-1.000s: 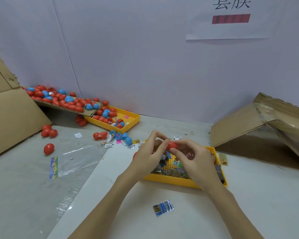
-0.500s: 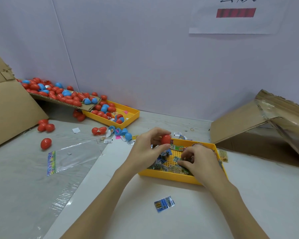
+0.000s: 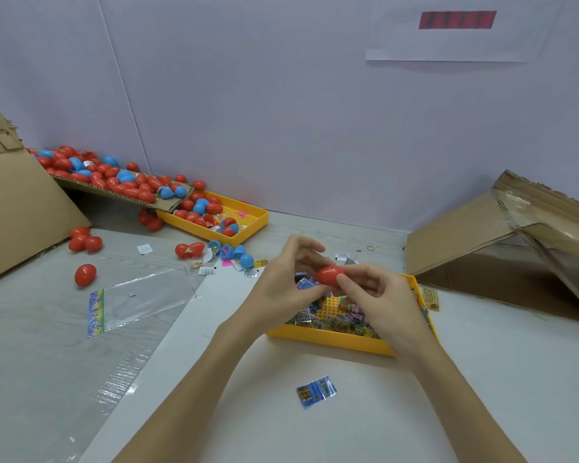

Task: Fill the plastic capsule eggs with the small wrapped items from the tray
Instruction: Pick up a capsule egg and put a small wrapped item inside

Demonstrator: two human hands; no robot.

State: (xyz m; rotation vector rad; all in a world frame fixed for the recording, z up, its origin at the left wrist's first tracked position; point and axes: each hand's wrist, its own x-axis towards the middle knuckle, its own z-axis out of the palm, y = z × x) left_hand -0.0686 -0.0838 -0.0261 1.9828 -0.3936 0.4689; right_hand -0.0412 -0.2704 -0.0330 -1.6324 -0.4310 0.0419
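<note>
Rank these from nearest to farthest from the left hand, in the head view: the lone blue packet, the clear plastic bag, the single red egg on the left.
1. Lone blue packet, below the left hand.
2. Clear plastic bag, to its left.
3. Single red egg, farther left.

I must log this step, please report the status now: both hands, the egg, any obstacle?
Left hand and right hand both pinch red egg. Egg held above yellow tray of wrapped items. Nothing in the way.

The hands cover much of the near yellow tray (image 3: 331,339) and its wrapped items (image 3: 335,320); the red egg (image 3: 328,274) is partly hidden by fingers; the wall sign (image 3: 455,28) is cut off at the top edge; wrapper print is too small to read.
</note>
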